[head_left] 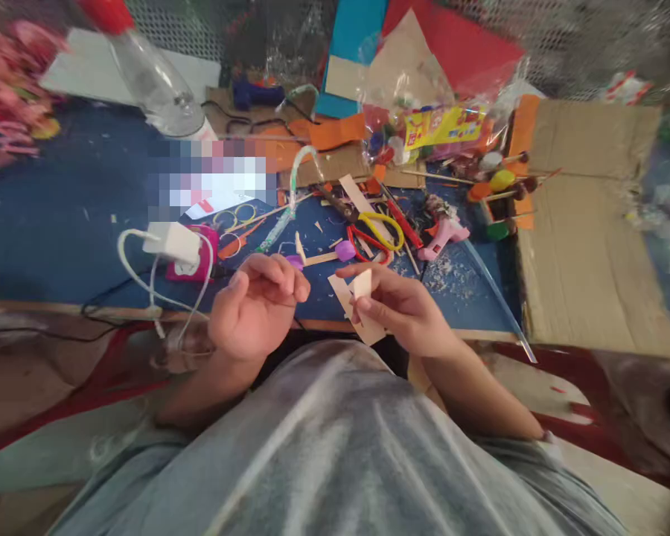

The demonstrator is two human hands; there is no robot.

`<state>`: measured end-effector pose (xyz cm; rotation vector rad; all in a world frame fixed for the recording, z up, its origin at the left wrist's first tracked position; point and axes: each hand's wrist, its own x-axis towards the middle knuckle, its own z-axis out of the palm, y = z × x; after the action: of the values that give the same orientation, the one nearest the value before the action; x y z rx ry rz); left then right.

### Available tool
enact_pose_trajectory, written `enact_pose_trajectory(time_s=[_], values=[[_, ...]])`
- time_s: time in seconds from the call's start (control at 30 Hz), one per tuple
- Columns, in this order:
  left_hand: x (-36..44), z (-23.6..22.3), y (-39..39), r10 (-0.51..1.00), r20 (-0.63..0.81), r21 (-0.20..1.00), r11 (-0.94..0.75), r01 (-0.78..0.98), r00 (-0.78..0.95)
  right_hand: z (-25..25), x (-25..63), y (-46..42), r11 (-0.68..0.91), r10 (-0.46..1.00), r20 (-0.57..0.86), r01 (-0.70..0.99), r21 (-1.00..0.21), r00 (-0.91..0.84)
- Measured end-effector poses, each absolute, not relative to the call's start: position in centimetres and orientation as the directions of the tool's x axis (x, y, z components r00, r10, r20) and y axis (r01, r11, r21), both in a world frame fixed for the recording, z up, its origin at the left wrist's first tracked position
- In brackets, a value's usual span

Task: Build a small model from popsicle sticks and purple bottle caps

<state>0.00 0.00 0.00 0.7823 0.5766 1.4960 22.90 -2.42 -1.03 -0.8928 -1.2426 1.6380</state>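
My right hand (405, 305) pinches a small cream piece of card (362, 283) between thumb and fingers, just above the table's front edge. Under that hand lies a longer pale card strip (371, 330), partly covered by the fingers. My left hand (260, 305) is turned palm up with its fingers loosely curled and the thumb apart; nothing shows in it. Just beyond both hands is a small stick piece with purple round ends (324, 257). Scissors with yellow and red handles (388, 229) lie past my right hand, next to a pink glue gun (444, 237).
A white charger (173, 242) with looped cable sits on a pink box (215, 257) at left. Behind it stands a clear bottle (161, 89). A plastic bag with bottle caps (413, 126) lies at the back, and a cardboard sheet (586, 223) covers the right side.
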Motion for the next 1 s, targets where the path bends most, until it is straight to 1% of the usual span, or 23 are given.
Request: enact_pose_trajectory(time_s=[0.07, 0.17, 0.27, 0.37, 0.47, 0.63, 0.77, 0.87, 1.0], values=[[0.2, 0.0, -0.1, 0.993, 0.115, 0.755, -0.079, -0.651, 0.013, -0.8, 22.1, -2.4, -0.221, 0.883, -0.096, -0.227, -0.948, -0.46], [0.4, 0.2, -0.3, 0.994, 0.105, 0.759, -0.066, -0.648, 0.023, -0.7, 21.0, -2.5, -0.309, 0.828, -0.132, -0.246, -0.919, -0.545], [0.4, 0.3, -0.4, 0.994, 0.106, 0.769, -0.058, -0.637, 0.038, -0.9, 20.2, -2.6, -0.324, 0.825, -0.125, -0.28, -0.904, -0.552], [0.3, 0.3, -0.5, 0.994, 0.111, 0.774, -0.076, -0.629, 0.015, -1.0, 20.2, -2.6, -0.326, 0.849, -0.132, -0.309, -0.894, -0.512], [0.1, 0.1, -0.5, 0.994, 0.107, 0.776, -0.093, -0.623, -0.016, -0.9, 20.8, -2.7, -0.271, 0.888, -0.112, -0.311, -0.911, -0.446], [-0.1, -0.2, -0.6, 0.994, 0.097, 0.771, -0.102, -0.628, -0.042, -0.2, 22.4, -2.7, -0.07, 0.941, 0.04, -0.308, -0.949, -0.337], [-0.1, -0.2, -0.6, 0.995, 0.093, 0.761, -0.098, -0.641, -0.042, 0.7, 23.3, -3.0, -0.004, 0.943, 0.113, -0.348, -0.938, -0.314], [-0.1, -0.3, -0.7, 0.994, 0.104, 0.764, -0.103, -0.637, -0.036, 1.4, 23.9, -3.2, 0.088, 0.95, 0.179, -0.33, -0.94, -0.258], [-0.1, -0.6, -0.8, 0.988, 0.153, 0.762, -0.123, -0.636, -0.008, 1.8, 25.0, -3.6, 0.139, 0.957, 0.209, -0.312, -0.94, -0.203]])
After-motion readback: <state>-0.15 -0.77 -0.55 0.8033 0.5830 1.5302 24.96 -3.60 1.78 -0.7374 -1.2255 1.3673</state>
